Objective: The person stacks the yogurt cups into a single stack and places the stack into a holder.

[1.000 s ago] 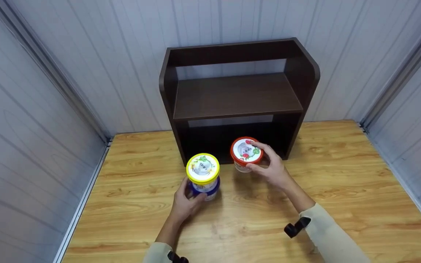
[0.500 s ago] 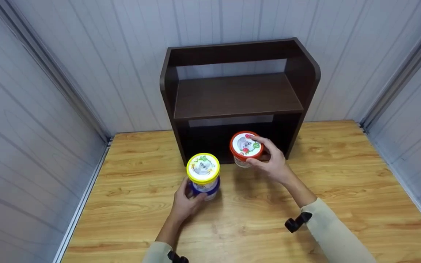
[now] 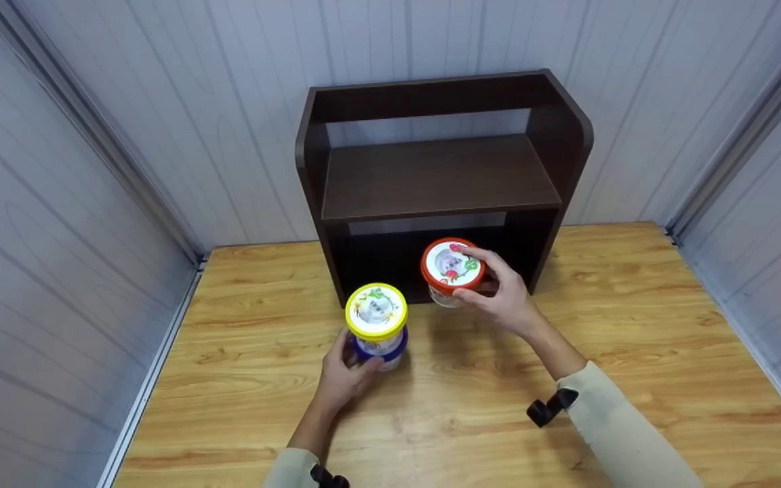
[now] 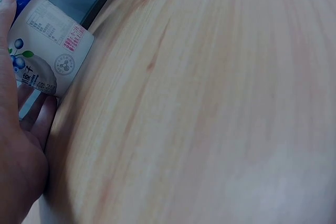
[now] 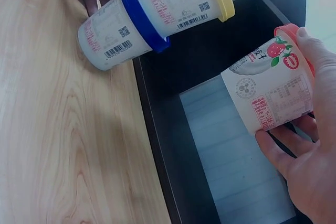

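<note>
Two tubs stand stacked on the wooden table. The upper tub has a yellow lid (image 3: 375, 313); under it is a white blueberry tub with a blue lid (image 4: 47, 45). My left hand (image 3: 344, 377) grips this lower tub, thumb in front and fingers around its far side. To the right, my right hand (image 3: 507, 298) holds a strawberry tub with a red lid (image 3: 451, 266), thumb and index finger at the lid's edge. In the right wrist view the red-lidded tub (image 5: 270, 85) hangs clear of the table, apart from the stack and by the shelf's lower opening.
A dark brown two-tier shelf (image 3: 441, 176) stands against the back wall, just beyond both hands. Its lower compartment faces the tubs. White panelled walls (image 3: 58, 203) enclose the wooden table (image 3: 248, 379) at left, back and right.
My right hand has carried the red-lidded tub up in the head view, toward the shelf, and lately a little left. My left hand and the stack have stayed put.
</note>
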The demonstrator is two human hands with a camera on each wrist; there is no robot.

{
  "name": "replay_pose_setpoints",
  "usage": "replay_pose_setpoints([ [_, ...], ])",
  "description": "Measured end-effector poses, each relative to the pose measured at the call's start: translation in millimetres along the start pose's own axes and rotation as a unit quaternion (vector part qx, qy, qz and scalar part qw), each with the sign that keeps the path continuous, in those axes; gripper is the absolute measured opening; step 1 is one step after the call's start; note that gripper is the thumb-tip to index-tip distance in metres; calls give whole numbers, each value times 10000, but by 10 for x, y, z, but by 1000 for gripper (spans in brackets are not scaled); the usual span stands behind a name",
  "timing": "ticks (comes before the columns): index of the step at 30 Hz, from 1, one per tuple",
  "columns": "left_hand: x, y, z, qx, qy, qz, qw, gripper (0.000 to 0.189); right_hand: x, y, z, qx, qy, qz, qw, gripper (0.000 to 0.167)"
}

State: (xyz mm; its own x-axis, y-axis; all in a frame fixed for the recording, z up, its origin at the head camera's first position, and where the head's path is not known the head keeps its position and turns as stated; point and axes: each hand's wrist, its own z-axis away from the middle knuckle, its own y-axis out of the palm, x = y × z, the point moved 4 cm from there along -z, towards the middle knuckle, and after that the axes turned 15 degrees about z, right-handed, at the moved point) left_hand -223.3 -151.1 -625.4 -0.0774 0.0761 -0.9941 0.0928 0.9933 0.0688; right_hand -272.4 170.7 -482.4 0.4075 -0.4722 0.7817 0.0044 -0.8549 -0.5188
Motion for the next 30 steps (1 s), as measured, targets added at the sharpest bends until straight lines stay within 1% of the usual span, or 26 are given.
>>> replay_pose_setpoints([
  [4, -16, 5, 3, 57, 115, -32, 9999, 87, 34, -6, -15, -20, -62, 97, 9999, 74],
  [8, -35, 10, 10, 81, 137, -7, 9999, 84, 89, -17, -40, -42, -156, 225, 9996, 73],
  [14, -29, -1, 14, 87, 131, -38, 9999, 86, 193, -20, -77, 84, -235, 243, 9994, 73],
  [22, -14, 1, 2, 34, 12, 27, 10000, 89, 328, -17, -132, 257, -356, 336, 9985, 73],
  [30, -2, -12, 3, 35, -2, 74, 10000, 89, 466, 33, -194, 347, -534, 342, 9974, 74],
])
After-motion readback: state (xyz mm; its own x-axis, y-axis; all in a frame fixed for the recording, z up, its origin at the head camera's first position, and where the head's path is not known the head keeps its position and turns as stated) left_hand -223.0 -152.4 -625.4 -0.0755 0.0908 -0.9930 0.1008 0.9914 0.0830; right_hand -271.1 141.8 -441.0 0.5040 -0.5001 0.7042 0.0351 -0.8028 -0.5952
